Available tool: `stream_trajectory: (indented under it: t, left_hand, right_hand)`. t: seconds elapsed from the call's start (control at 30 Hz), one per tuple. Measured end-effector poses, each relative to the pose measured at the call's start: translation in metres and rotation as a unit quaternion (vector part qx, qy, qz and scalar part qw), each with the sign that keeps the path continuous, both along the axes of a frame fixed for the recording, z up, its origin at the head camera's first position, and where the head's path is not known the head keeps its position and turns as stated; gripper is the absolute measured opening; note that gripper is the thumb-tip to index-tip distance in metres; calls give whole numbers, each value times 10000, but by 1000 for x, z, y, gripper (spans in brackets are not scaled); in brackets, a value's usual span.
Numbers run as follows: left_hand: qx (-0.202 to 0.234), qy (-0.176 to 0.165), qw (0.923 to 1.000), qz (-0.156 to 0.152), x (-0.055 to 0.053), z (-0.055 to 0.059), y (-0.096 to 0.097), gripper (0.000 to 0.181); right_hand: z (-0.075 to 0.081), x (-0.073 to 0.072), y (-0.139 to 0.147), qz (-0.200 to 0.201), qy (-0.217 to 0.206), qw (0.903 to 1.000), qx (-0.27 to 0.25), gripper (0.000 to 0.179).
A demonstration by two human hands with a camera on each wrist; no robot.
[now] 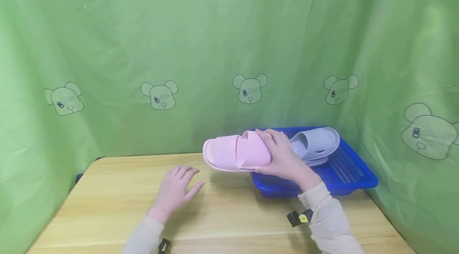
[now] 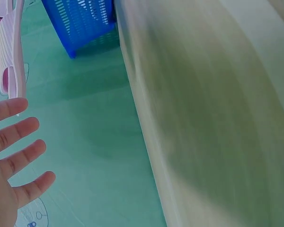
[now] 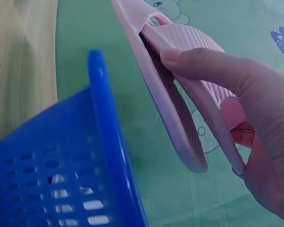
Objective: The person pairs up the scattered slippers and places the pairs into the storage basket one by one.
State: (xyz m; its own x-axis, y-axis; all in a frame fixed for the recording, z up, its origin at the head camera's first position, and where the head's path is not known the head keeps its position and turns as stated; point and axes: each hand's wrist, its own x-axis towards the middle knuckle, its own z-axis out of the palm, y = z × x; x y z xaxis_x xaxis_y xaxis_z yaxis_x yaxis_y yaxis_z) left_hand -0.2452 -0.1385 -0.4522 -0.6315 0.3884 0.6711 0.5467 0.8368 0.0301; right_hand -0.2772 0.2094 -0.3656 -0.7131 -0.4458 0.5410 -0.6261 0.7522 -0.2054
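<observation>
A pair of pink slippers with ribbed straps, one nested in the other, is held up over the table by my right hand. In the right wrist view the thumb presses on one slipper while the fingers go behind the pair. My left hand is off to the left with its fingers spread, apart from the slippers and holding nothing. The left wrist view shows its fingers loosely extended. Grey-blue slippers lie stacked in the blue basket behind my right hand.
The basket stands at the back right of the wooden table. Green curtains with bear drawings hang behind the table and along both sides. A black wrist device sits by the right sleeve.
</observation>
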Motion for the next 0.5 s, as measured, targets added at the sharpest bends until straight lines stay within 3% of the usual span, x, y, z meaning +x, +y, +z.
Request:
stream_trajectory:
  t: [0.23, 0.5]
  left_hand:
    - [16, -45, 10000, -36, -3, -1, 13, 48]
    - [76, 137, 9996, -227, -6, 2, 27, 47]
  right_hand:
    - [2, 2, 14, -51, -78, 10000, 5, 114]
    - [4, 6, 27, -198, -126, 9997, 35, 113]
